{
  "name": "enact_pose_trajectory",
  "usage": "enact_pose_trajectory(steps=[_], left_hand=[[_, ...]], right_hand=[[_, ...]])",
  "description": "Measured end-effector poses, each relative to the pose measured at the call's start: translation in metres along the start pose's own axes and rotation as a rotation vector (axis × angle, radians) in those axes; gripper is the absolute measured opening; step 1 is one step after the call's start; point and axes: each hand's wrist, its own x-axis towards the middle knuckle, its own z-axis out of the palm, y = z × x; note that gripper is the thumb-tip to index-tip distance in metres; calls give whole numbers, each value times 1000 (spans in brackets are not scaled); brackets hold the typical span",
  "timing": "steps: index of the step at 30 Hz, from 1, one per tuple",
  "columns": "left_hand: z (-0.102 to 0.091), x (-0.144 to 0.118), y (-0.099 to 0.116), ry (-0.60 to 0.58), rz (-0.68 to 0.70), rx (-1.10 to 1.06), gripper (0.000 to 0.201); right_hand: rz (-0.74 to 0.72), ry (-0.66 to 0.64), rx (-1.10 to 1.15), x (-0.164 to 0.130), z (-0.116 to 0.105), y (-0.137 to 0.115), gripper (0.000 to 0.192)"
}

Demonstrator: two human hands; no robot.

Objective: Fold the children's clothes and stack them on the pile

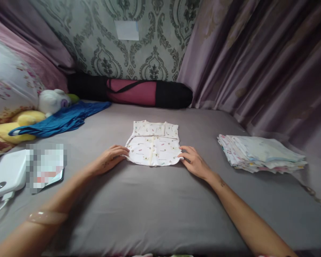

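Observation:
A small white baby shirt [141, 151] with a scattered print lies flat on the grey bed sheet [144, 207]. Its sleeves are folded inward across the upper part, and a pale button strip runs down the middle. At the shirt's lower left corner, my left hand [111, 159] pinches the edge of the cloth. My right hand [195, 162] grips the lower right corner between thumb and fingers. The hem lies between the two hands, curving toward me.
To the right sits a stack of folded baby clothes [259, 153]. On the left are a white power bank [9, 173] with a cable, a phone [48, 171], a blue cloth [64, 119] and plush toys [52, 101]. A black-and-maroon bag [132, 92] lies along the wall.

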Motion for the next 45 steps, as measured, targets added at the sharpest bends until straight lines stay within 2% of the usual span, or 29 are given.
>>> enact_pose_trajectory(steps=[5, 9, 13, 18, 22, 26, 29, 34, 39, 45], left_hand=[[-1, 19, 9, 244, -144, -114, 31], [2, 45, 17, 416, -269, -214, 32], [11, 72, 16, 591, -321, -253, 29], [23, 104, 12, 795, -359, -233, 24], [28, 128, 4, 872, -364, -243, 22], [30, 148, -15, 881, -369, -216, 24], [30, 160, -33, 831, -411, -109, 25], [35, 167, -57, 550, -761, 46, 25], [40, 167, -62, 499, -828, 93, 27], [37, 169, -60, 478, -842, 134, 30]], right_hand=[[69, 148, 210, 18, 4, 4, 21], [225, 241, 262, 37, 8, 5, 24], [288, 373, 317, 60, 13, 7, 33], [331, 508, 265, 89, 24, 14, 38], [325, 580, 202, 110, 30, 22, 38], [366, 598, 143, 130, 34, 35, 37], [443, 542, 84, 142, 37, 48, 37], [699, 279, -47, 151, 42, 64, 33], [785, 237, -84, 154, 45, 69, 29], [796, 225, -83, 155, 43, 68, 28]])
